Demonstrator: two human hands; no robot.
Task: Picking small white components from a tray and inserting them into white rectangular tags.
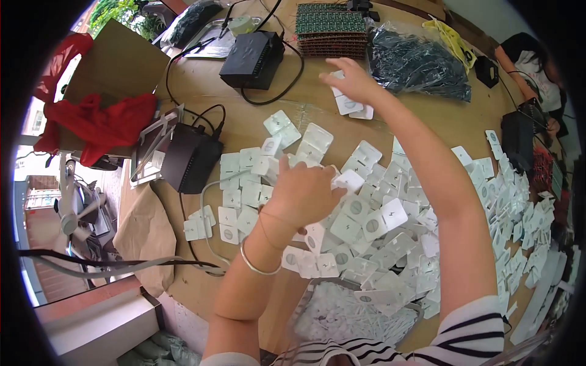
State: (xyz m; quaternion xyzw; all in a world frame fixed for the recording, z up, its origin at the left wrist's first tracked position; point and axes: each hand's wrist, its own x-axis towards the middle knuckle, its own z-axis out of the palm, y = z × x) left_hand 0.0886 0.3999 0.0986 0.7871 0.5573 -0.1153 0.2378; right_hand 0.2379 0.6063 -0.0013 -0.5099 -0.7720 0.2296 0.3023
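My left hand (308, 192) is over a spread of small white plastic cases (355, 207), several of them unfolded and marked with a small dark symbol or a round disc. Its thumb and forefinger close on one white case (349, 180), while another finger points away over the cases beyond. Farther off and to the right, my right hand (353, 82) has its fingers stretched apart above a small group of white cases (347, 105). Those cases sit beneath the palm, and the hand partly hides them.
Black boxes with cables (251, 60) (192, 157) stand at left and back. Behind are stacked green circuit boards (329, 27) and a clear bag of dark parts (418, 64). A bin of white bits (342, 311) sits near me. Another person (531, 67) is at far right.
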